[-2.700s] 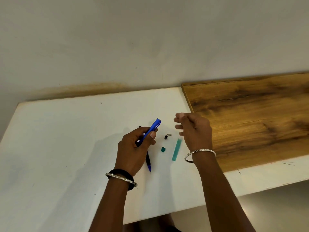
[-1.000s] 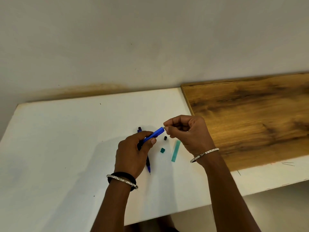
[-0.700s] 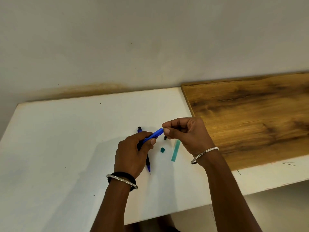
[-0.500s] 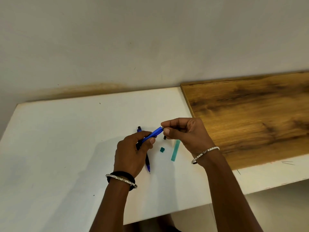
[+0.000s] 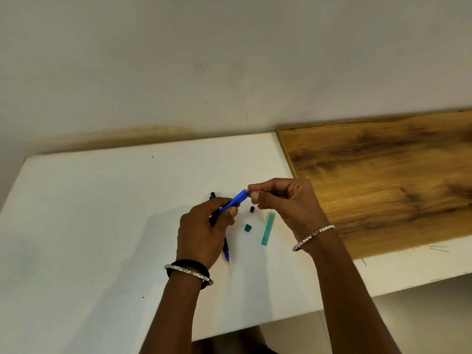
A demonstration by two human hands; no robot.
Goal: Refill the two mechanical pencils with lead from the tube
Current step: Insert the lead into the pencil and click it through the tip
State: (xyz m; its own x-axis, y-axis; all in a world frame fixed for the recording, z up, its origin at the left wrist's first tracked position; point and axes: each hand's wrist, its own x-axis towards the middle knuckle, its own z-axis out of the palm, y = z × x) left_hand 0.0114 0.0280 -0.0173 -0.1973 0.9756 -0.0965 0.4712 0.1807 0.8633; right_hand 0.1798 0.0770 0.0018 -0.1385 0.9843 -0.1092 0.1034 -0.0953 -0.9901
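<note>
Blue pencil (image 5: 236,201) gripped by the left hand (image 5: 201,231), right hand (image 5: 286,203) pinching its pale end plug (image 5: 246,192): first refill apparently under way, second pencil (image 5: 226,251) waiting on the surface (image 5: 102,213).

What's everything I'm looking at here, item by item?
held pencil: one, blue, in left hand
second pencil: one, dark blue, on table, partly under left hand
pale plug: one, whitish, at held pencil's top end
small cap: one, black, on table
green cap: one, green, on table
lead tube: one, green, on table
table: one, white
wooden board: one, brown, right
bangles: two, silver, on wrists
left hand: grips held pencil
right hand: fingers pinch pale plug
</note>
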